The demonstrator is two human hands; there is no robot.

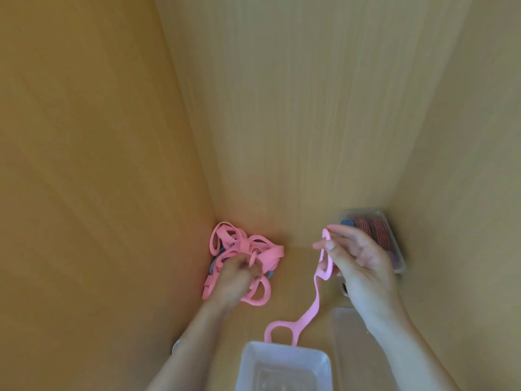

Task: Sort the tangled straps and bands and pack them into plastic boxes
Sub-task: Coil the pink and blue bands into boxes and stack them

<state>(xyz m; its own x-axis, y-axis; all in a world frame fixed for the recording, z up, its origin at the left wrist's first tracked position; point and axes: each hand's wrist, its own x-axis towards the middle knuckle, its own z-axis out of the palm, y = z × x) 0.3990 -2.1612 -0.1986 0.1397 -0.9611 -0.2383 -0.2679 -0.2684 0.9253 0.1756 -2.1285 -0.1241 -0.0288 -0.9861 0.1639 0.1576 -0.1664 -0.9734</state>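
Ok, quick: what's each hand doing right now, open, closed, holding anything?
Left hand: fingers curled, gripping a band in the pink tangle.
Right hand: pinching the loose pink strap near its upper end.

Matt pink bands (245, 249) (rubbery-looking) lie on smooth wood-grain panels (296, 108) beside a translucent glossy plastic box (284, 362).

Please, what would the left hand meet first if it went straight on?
Probably the tangle of pink bands, which the left hand seems to grip; behind that, the wooden wall.
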